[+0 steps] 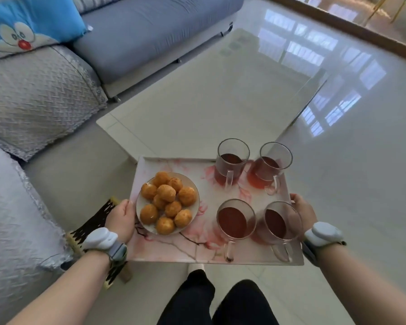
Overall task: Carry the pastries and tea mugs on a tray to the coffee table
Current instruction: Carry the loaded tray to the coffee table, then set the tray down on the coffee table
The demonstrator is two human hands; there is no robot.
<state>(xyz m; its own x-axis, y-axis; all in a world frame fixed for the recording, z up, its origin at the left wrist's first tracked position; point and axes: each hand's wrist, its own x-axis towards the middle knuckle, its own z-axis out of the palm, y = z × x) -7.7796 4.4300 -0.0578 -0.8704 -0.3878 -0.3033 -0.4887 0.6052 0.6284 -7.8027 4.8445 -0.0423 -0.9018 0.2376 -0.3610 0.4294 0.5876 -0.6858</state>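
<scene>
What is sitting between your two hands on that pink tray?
In the head view, between the left hand and right hand, the tray carries a plate of pastries and four glass mugs of tea.

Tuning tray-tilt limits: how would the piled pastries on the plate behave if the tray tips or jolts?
The pastries look round and are heaped loosely, so they would probably roll. The plate has a shallow rim, which likely won't hold them. The plate sits on the glossy tray held by the left hand and right hand, so it may also slide.
</scene>
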